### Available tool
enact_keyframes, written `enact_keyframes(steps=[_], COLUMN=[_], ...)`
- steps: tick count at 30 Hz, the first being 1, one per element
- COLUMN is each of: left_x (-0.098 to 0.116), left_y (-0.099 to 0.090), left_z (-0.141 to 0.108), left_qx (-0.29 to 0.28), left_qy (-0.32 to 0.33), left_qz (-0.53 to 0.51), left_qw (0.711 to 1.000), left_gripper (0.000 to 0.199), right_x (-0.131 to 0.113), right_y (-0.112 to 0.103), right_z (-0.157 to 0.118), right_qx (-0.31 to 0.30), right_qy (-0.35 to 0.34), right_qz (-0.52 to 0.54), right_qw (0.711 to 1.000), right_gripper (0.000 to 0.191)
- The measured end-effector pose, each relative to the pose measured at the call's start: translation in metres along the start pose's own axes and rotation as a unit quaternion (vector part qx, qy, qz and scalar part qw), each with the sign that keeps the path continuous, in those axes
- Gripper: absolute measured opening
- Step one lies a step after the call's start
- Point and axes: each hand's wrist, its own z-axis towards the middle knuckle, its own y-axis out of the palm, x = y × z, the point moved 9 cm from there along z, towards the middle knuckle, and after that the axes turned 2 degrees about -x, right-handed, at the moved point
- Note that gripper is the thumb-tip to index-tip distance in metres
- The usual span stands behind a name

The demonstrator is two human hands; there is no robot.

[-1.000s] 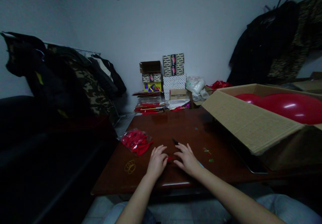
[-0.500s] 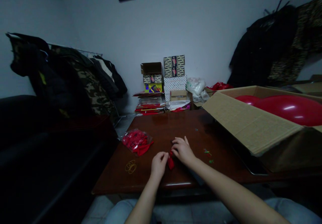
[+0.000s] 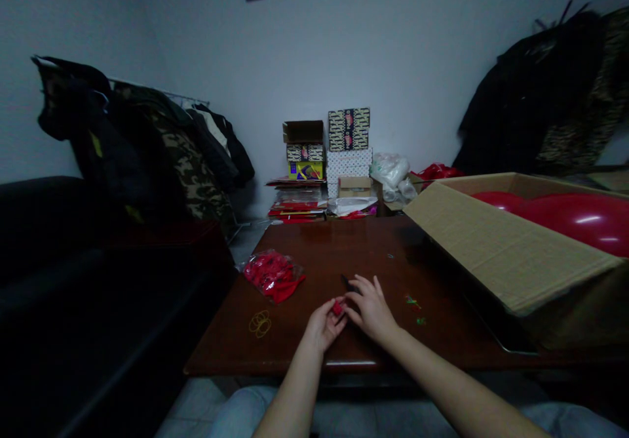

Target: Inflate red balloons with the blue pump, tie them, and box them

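Observation:
A small, soft red piece is bunched up between my two hands, above the near part of the brown table; its kind is hard to make out. My left hand is turned palm up, with the red piece pinched at its fingertips. From the right, my right hand meets it with thumb and forefinger at the piece, its other fingers raised and spread. A dark, thin object lies just beyond the right hand, partly covered by it.
A clear bag of red items and yellow rubber bands lie on the table at left. Small coloured bits lie at right. An open cardboard box holds red balloons. Stacked boxes stand behind.
The red piece hung down between the hands and is now bunched at the fingertips. My left hand has turned palm up. The view has shifted slightly left.

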Motion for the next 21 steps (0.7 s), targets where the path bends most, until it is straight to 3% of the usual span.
enact_keyframes(steps=[3, 7, 11, 15, 21], left_x=[0.004, 0.029, 0.048, 0.059, 0.063], left_y=[-0.001, -0.004, -0.014, -0.029, -0.046], left_z=[0.008, 0.026, 0.045, 0.053, 0.058], left_qx=[-0.026, -0.009, 0.051, 0.09, 0.072], left_qy=[0.019, 0.095, 0.126, 0.162, 0.192], left_qz=[0.002, 0.009, -0.02, -0.03, -0.082], left_qw=[0.999, 0.995, 0.991, 0.982, 0.975], left_gripper=[0.015, 0.013, 0.009, 0.004, 0.004], right_x=[0.039, 0.064, 0.056, 0.037, 0.028], right_y=[0.007, 0.018, 0.021, 0.024, 0.028], right_z=[-0.01, -0.023, -0.034, -0.038, -0.037], right_qx=[0.012, -0.007, -0.015, -0.021, -0.034], right_qy=[0.107, 0.158, 0.142, 0.116, 0.1], right_qz=[-0.045, -0.074, -0.073, -0.079, -0.072], right_qw=[0.993, 0.985, 0.987, 0.99, 0.992], right_gripper=[0.041, 0.036, 0.026, 0.047, 0.036])
